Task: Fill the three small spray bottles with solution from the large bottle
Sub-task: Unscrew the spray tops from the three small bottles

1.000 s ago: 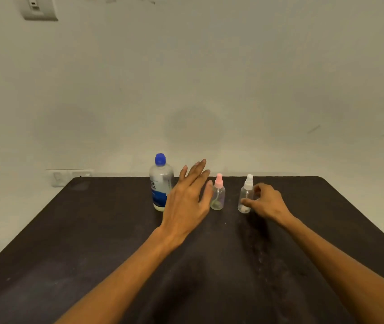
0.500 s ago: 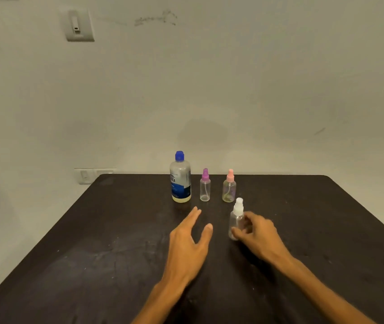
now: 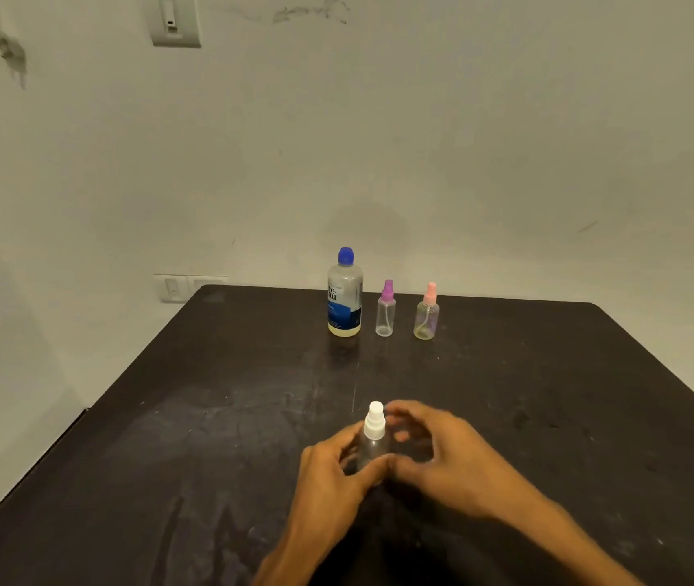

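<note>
A small clear spray bottle with a white cap (image 3: pixel 374 425) stands upright on the dark table (image 3: pixel 210 416), near the front middle. My left hand (image 3: pixel 332 480) is wrapped around its body from the left. Blurred, my right hand (image 3: pixel 451 454) is close on the bottle's right, fingers curled and apart beside the cap and thumb near the bottle's base. At the back of the table the large bottle (image 3: pixel 345 298), with blue cap and blue label, stands closed. To its right stand a purple-capped spray bottle (image 3: pixel 386 310) and then a pink-capped spray bottle (image 3: pixel 426 315), both capped.
The table's back edge meets a pale wall. A wall socket (image 3: pixel 176 287) sits just past the back left corner, and a switch (image 3: pixel 176 19) is high on the wall. The table's left edge runs diagonally toward me.
The white-capped bottle has come from the back row toward me, carried by my right hand. My left hand has closed around it, and my right hand's grip has loosened.
</note>
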